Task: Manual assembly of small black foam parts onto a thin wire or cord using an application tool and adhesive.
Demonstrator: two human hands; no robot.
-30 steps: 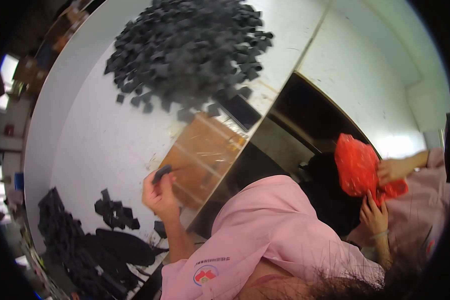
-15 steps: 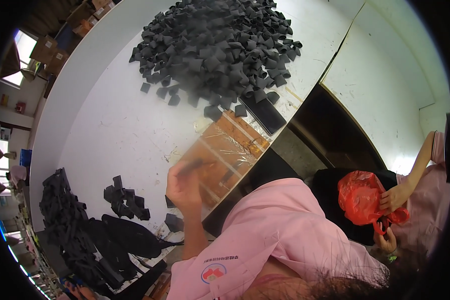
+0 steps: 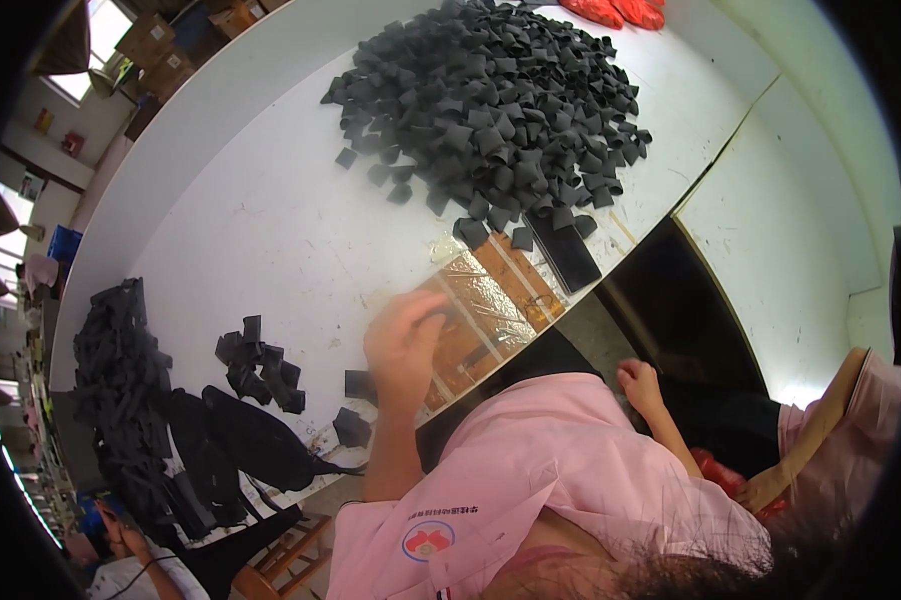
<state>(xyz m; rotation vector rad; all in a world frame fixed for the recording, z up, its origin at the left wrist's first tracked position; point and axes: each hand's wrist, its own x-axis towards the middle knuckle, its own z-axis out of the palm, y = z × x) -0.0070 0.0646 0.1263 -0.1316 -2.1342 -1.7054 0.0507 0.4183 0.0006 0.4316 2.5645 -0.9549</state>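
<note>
Head view: blurred left hand part-hides a brown board; right hand seems curled; I cannot tell either's grip.

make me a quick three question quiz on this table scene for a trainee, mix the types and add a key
1. Multiple choice: what lies just beyond the right end of the brown board?
a) a white mug
b) a flat black device
c) a pair of scissors

2. True or false: the large heap of dark pieces lies on the far side of the brown board from the person.

3. Short answer: which of the person's hands is at the brown board, and is its grip clear?

Key: 1. b; 2. true; 3. the left hand, too blurred to tell its grip.
</note>
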